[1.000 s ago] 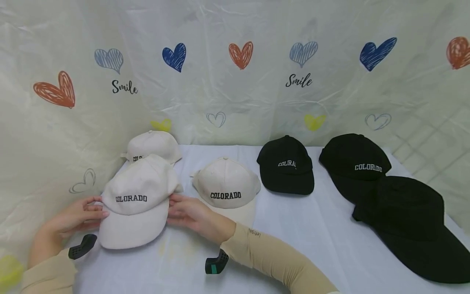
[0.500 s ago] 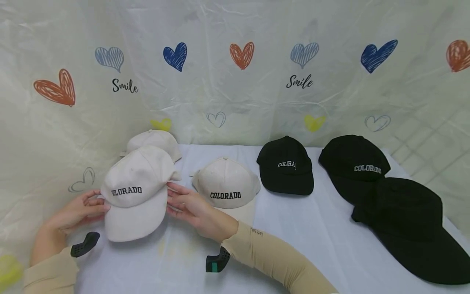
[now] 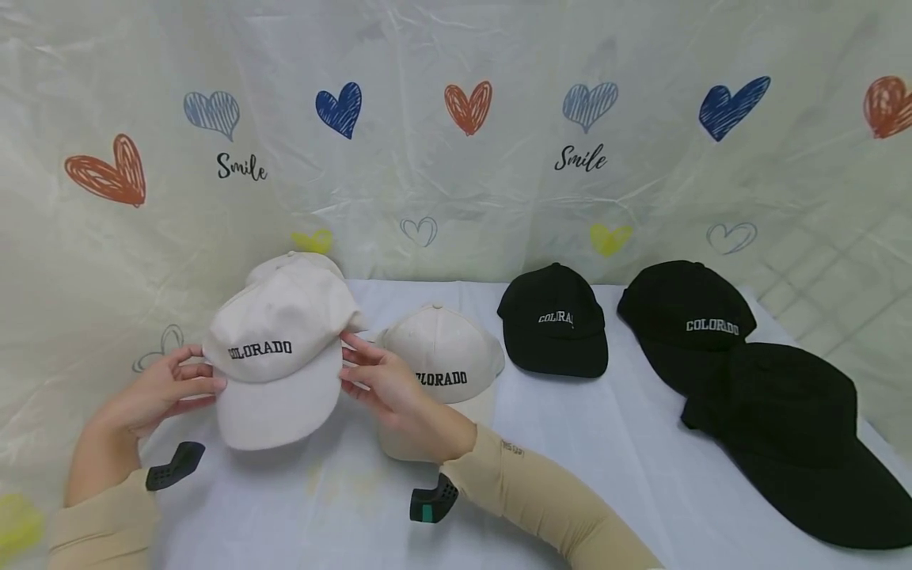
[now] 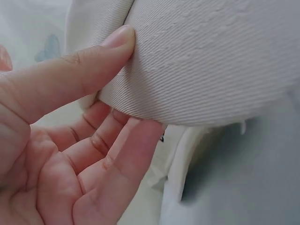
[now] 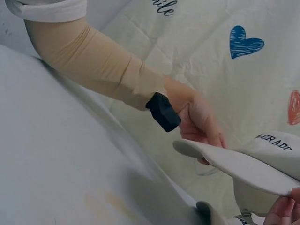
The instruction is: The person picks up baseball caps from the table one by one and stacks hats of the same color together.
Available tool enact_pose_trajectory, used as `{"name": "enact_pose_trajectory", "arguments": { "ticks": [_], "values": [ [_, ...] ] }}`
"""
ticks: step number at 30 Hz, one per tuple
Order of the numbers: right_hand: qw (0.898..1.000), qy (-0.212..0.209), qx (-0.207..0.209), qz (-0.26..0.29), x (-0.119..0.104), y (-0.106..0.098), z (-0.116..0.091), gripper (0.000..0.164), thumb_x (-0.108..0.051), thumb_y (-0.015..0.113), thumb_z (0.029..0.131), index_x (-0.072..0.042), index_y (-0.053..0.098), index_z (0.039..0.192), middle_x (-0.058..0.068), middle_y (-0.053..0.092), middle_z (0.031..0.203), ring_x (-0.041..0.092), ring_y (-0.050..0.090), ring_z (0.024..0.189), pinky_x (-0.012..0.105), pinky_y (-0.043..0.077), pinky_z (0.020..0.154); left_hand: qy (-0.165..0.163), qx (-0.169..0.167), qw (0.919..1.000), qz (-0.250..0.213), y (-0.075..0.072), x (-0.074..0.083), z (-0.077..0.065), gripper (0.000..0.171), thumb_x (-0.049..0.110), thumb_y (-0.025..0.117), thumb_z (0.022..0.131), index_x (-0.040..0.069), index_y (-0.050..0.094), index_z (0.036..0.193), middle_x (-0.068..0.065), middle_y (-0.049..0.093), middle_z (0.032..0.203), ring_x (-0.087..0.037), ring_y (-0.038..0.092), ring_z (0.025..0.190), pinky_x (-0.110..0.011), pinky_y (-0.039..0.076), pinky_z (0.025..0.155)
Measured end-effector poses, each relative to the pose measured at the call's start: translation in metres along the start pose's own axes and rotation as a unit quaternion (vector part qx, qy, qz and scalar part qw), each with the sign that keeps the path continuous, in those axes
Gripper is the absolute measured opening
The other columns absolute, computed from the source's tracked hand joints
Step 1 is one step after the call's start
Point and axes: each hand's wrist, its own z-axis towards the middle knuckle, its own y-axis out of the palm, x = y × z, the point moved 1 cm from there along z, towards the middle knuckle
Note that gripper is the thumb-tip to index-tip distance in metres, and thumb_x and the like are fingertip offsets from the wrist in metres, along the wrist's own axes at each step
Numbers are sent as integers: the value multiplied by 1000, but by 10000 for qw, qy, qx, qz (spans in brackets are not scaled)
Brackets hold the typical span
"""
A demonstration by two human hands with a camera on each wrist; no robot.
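From the head view, six caps are showing: three cream, three black. The left hand [image 3: 167,388] and right hand [image 3: 388,388] are pinching the lifted cream cap [image 3: 279,356] by its sides, above the near-left tabletop [image 3: 606,443]; it is sitting higher and farther than a second ago, hiding most of the far cream cap [image 3: 292,260].

From the left wrist view, thumb [image 4: 84,65] and fingers [image 4: 126,154] are clamping the cap's edge.

From the right wrist view, the brim [image 5: 229,164] is hanging in the air, with fingertips [image 5: 281,211] gripping below.
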Motion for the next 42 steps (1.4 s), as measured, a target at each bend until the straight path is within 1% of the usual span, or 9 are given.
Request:
{"name": "enact_pose_trajectory", "arguments": {
  "ticks": [2,5,10,13,19,25,34,39,42],
  "values": [
    [9999,-109,-4,-93,-3,-3,-2,54,14,55,97,-5,55,148,8,61,119,15,59,98,31,50,92,-31,73,9999,101,4,6,0,37,8,71,97,23,47,122,8,70,97,-7,66,92,-25,57,80],
    [9996,-207,-8,-193,-6,-8,-5,56,13,56,97,-7,53,149,7,61,119,14,60,99,32,51,94,42,107,9999,96,8,14,0,38,9,71,97,23,47,123,5,69,99,-8,67,91,-24,57,80],
    [9985,-340,-130,-398,-11,-15,-14,63,12,57,97,-12,48,154,10,63,131,12,63,101,37,53,95,276,86,9993,-225,14,26,1,38,4,70,97,22,48,121,-1,69,99,-9,67,91,-23,57,80],
    [9975,-483,-175,-495,-15,-19,-18,65,11,58,96,-13,46,155,12,63,135,12,64,101,35,54,93,352,74,9989,-295,18,32,2,37,5,71,96,23,49,119,-2,68,98,-9,67,91,-22,57,80],
    [9964,-624,-88,-574,-26,-30,-25,65,12,58,96,-10,45,155,12,63,134,12,65,103,27,55,83,515,66,9986,-82,33,45,5,37,5,72,96,22,49,119,-2,69,98,-10,67,91,-22,56,81],
    [9938,-825,120,-740,-41,-45,-30,62,12,58,97,-6,45,154,14,62,134,13,64,107,26,56,84,604,111,9979,-221,52,55,17,40,4,73,95,16,47,122,1,67,96,-11,67,90,-23,57,82],
    [9894,-1165,251,-835,-53,-63,-34,64,15,54,97,-1,39,156,20,55,142,16,62,113,26,55,86,693,299,9948,-679,77,69,34,44,-2,74,92,16,48,122,6,67,89,-9,66,80,-23,57,77],
    [9860,-1260,499,-968,-60,-72,-34,63,15,55,97,-2,40,156,22,55,142,21,59,120,26,54,89,767,481,9940,-609,88,77,43,44,3,75,92,15,48,124,10,68,91,-6,67,82,-22,57,76],
    [9854,-1229,606,-1007,-63,-76,-35,64,14,56,97,-5,41,156,21,55,143,22,58,123,25,54,91,807,582,9934,-576,94,79,46,45,4,77,91,12,48,125,11,68,95,-4,67,86,-22,57,77]
  ]
}}
